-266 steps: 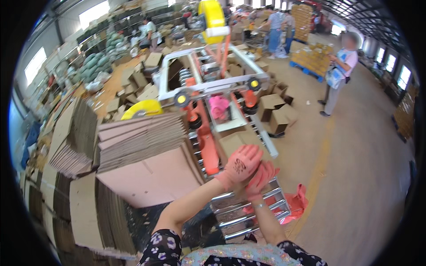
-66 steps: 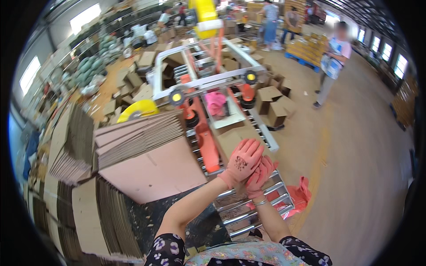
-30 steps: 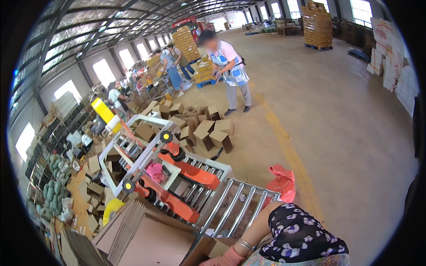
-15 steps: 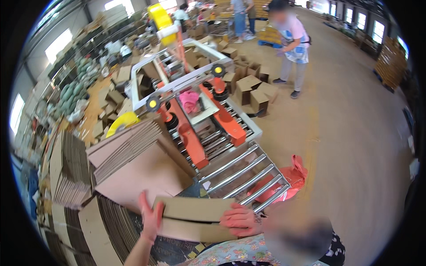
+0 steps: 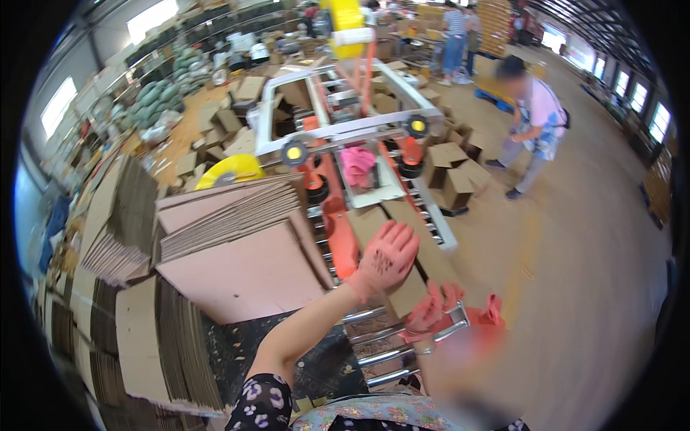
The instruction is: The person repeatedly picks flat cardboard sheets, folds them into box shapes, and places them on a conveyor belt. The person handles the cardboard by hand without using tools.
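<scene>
A closed brown cardboard box (image 5: 431,251) lies lengthwise on the metal rollers, its far end between the orange side rails (image 5: 341,233) of a carton taping machine. A dark seam runs along its top. My left hand (image 5: 388,258), in a pink glove, rests flat on the top of the box with the fingers stretched forward. Close to the box's near right end is my right hand (image 5: 429,312), also gloved in pink, its fingers apart and touching the edge. Past the box, a pink cloth (image 5: 357,165) sits on the machine's white plate.
Stacks of flat cardboard blanks (image 5: 237,269) stand left of the rollers beside a dark tabletop (image 5: 287,359). A yellow tape roll (image 5: 228,172) sits behind them. A red bag (image 5: 485,327) is at the right. Another person (image 5: 532,122) stands beyond open boxes (image 5: 456,176).
The box has gone from in front of me onto the rollers and forward between the rails, turning lengthwise. My left hand moved from its left end onto its top; my right followed.
</scene>
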Action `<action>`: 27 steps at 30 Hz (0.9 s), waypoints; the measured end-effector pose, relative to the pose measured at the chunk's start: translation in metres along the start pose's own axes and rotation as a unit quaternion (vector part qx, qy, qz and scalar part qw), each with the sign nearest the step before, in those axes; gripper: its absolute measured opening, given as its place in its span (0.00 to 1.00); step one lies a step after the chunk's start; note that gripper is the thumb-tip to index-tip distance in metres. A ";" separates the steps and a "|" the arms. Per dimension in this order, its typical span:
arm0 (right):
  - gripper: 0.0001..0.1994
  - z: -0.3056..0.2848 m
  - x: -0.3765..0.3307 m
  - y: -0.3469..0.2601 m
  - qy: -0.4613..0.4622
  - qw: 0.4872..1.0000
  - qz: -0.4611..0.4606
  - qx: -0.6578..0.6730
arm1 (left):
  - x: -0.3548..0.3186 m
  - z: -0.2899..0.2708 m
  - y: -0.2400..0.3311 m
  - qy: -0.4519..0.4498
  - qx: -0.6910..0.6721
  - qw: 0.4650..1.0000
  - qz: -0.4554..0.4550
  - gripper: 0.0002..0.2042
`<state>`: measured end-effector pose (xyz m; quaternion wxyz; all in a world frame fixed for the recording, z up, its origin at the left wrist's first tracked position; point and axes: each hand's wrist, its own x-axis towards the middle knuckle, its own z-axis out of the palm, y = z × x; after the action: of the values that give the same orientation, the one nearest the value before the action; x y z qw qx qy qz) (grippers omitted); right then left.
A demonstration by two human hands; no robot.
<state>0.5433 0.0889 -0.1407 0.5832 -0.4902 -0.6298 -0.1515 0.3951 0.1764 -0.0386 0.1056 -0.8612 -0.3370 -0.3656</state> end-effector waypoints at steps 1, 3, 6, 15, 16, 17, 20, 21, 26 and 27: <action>0.17 -0.001 -0.005 -0.002 0.010 1.000 -0.004 -0.007 | -0.027 -0.011 0.001 0.003 -0.024 1.000 -0.018 0.16; 0.15 0.002 -0.001 -0.006 0.061 0.998 0.015 -0.006 | -0.073 -0.038 -0.011 -0.062 -0.042 0.990 -0.118 0.16; 0.14 0.001 -0.010 -0.008 0.022 0.997 0.050 0.047 | -0.114 -0.068 -0.011 -0.088 -0.021 0.974 -0.210 0.24; 0.13 -0.050 0.014 -0.016 -0.139 0.990 0.020 -0.028 | -0.047 -0.001 0.042 -0.088 -0.090 0.991 -0.045 0.24; 0.13 -0.051 0.015 -0.012 -0.147 0.989 0.028 -0.022 | -0.046 -0.001 0.046 -0.098 -0.085 0.990 -0.052 0.24; 0.11 -0.043 0.016 -0.014 -0.149 0.988 0.042 0.008 | -0.045 -0.001 0.042 -0.076 -0.075 0.993 -0.052 0.22; 0.12 0.031 -0.001 0.020 -0.010 0.999 -0.036 0.016 | -0.041 0.008 0.016 -0.061 -0.057 0.990 -0.111 0.20; 0.13 0.052 -0.001 0.027 0.002 0.999 -0.048 0.013 | -0.041 0.006 0.009 -0.035 -0.038 0.988 -0.144 0.19; 0.15 0.111 0.035 -0.033 -0.076 0.992 -0.060 0.079 | -0.125 -0.067 0.008 -0.066 0.012 0.982 -0.178 0.21; 0.17 0.120 0.050 -0.072 -0.132 0.970 -0.070 0.193 | -0.155 -0.081 0.000 -0.084 0.054 0.971 -0.215 0.21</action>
<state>0.4237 0.1676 -0.1019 0.5668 -0.3386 -0.7510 -0.0018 0.2709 0.0638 -0.0898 0.0423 -0.7890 -0.5413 -0.2876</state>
